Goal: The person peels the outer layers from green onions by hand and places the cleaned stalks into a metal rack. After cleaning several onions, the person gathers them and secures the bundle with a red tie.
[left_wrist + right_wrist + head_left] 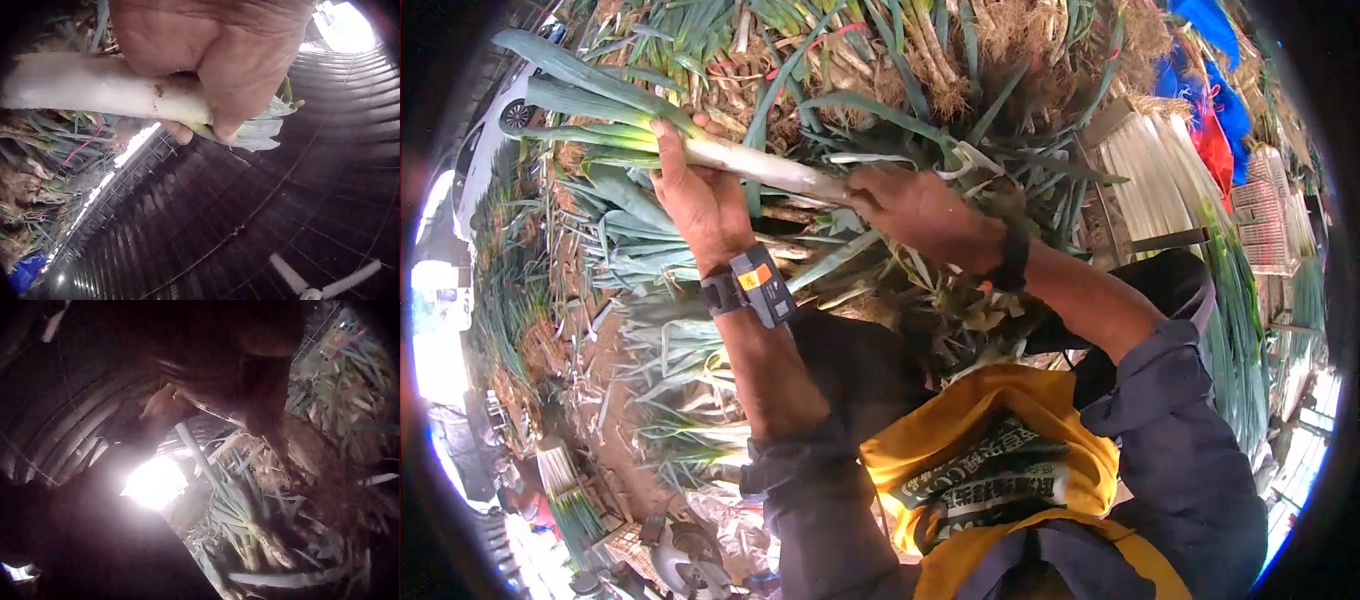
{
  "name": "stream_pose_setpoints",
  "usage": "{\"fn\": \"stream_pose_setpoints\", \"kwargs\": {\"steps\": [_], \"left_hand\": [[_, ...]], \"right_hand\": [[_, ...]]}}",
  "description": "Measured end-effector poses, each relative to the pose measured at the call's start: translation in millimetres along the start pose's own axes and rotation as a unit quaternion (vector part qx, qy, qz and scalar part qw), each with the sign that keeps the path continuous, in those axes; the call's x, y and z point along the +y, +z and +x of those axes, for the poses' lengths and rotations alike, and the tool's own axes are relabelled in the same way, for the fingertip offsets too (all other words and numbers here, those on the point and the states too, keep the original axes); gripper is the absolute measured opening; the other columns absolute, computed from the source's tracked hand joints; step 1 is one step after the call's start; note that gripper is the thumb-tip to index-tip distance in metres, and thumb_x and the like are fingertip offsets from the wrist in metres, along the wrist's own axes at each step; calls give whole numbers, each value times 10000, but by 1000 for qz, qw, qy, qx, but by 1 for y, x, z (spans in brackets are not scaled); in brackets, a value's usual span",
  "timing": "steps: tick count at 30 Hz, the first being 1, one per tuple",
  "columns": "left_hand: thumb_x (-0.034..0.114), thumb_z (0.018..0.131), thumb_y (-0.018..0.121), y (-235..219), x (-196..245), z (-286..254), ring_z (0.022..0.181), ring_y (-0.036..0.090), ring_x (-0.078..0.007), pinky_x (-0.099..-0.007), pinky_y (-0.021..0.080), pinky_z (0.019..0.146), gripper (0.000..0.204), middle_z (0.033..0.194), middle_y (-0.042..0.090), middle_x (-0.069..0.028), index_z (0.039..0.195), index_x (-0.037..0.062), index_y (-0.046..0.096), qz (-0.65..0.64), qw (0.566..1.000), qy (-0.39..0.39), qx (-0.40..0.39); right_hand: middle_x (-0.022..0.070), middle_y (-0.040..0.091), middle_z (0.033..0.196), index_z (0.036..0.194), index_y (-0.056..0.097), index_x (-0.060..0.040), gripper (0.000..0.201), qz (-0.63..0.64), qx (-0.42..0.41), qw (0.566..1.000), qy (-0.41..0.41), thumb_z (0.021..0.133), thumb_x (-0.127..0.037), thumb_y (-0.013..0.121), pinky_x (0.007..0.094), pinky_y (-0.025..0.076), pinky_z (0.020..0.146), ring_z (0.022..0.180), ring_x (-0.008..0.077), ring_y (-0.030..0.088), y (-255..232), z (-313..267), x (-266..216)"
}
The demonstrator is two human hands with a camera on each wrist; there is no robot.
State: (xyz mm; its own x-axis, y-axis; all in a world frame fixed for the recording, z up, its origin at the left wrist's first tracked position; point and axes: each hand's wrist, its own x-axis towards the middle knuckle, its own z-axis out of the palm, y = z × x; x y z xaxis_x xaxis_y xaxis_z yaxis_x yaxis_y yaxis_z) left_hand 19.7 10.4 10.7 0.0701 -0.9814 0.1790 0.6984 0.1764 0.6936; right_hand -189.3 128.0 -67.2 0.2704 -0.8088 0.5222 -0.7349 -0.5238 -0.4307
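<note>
A long green onion (770, 168) with a white stalk and blue-green leaves is held crosswise between both hands. My left hand (710, 190) grips it where the white turns green, thumb along the near side. The left wrist view shows that left hand (212, 47) curled over the white stalk (81, 81), which has a few specks of dirt. At the root end, my right hand (925, 215) is blurred, its curled fingers around the tip. In the right wrist view the right hand (231, 337) is mostly dark shadow.
Heaps of unpeeled green onions (940, 50) with roots and red ties lie ahead. Trimmed white-stalked green onions (1170, 170) are stacked at the right, near a pale wire basket (1265, 210). Loose leaves and stalks (615, 215) cover the ground at left.
</note>
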Motion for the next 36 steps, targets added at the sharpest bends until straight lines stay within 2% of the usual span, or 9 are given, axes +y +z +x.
{"fn": "stream_pose_setpoints", "kwargs": {"steps": [7,10,13,17,20,23,26,30,36], "left_hand": [[272,1008,665,10,-6,-2,917,625,-199,-334,553,837,385,1055,627,-102,1272,19,543,19,1000,10,7],[260,1011,661,18,-11,-2,920,622,-205,-334,561,846,389,1079,625,-111,1277,6,536,19,999,25,-7],[249,1012,658,20,-12,-5,924,621,-212,-339,571,860,394,1095,623,-119,1288,0,527,39,998,39,-7],[190,988,686,13,-13,-3,983,617,-214,-370,576,889,407,1168,611,-96,1326,41,517,26,999,24,3],[178,977,702,22,-20,-9,998,620,-206,-390,580,858,409,1180,616,-77,1332,73,530,19,1000,15,-1],[182,984,694,35,-19,-18,947,646,-217,-383,577,832,365,1165,631,-66,1298,55,558,12,1000,-1,-14],[175,990,682,36,-21,-16,922,659,-224,-371,573,826,354,1177,640,-65,1303,51,574,0,1000,-13,-17],[151,987,676,49,-29,-22,973,643,-225,-363,564,848,402,1179,632,-72,1349,42,539,1,999,-42,-18],[195,1028,595,50,-40,-22,1047,638,-246,-395,523,951,336,1209,639,-104,1300,0,563,-17,979,-180,-90]], "right_hand": [[105,598,906,1091,577,-68,218,75,-22,995,66,919,-158,676,428,554,664,788,322,638,-21,3,-9],[97,591,900,1141,589,-84,225,-2,3,1000,-25,931,-136,649,446,542,622,716,327,635,-14,2,1],[137,637,950,1275,559,-103,350,-52,-133,990,3,951,-227,600,468,544,599,781,367,684,-24,-12,3],[154,674,961,1161,648,-101,238,-46,-249,965,70,943,-157,573,471,533,596,778,361,685,-20,-64,43],[183,682,858,1004,714,-71,162,-65,-274,959,16,911,-133,596,516,534,710,811,374,683,-14,-132,107],[205,676,843,1007,709,-66,175,-107,-368,919,96,901,-164,611,530,526,779,858,393,680,-31,-125,110],[178,688,915,1039,707,-72,185,-67,-308,948,34,891,-133,616,522,536,792,885,394,685,-62,-78,98],[135,687,1001,1116,663,-94,228,23,-9,999,22,911,-192,667,491,552,784,867,381,689,-80,15,37],[147,660,1080,1175,611,-78,363,56,113,991,-35,884,-259,731,457,555,802,955,369,664,-58,70,-3]]}}
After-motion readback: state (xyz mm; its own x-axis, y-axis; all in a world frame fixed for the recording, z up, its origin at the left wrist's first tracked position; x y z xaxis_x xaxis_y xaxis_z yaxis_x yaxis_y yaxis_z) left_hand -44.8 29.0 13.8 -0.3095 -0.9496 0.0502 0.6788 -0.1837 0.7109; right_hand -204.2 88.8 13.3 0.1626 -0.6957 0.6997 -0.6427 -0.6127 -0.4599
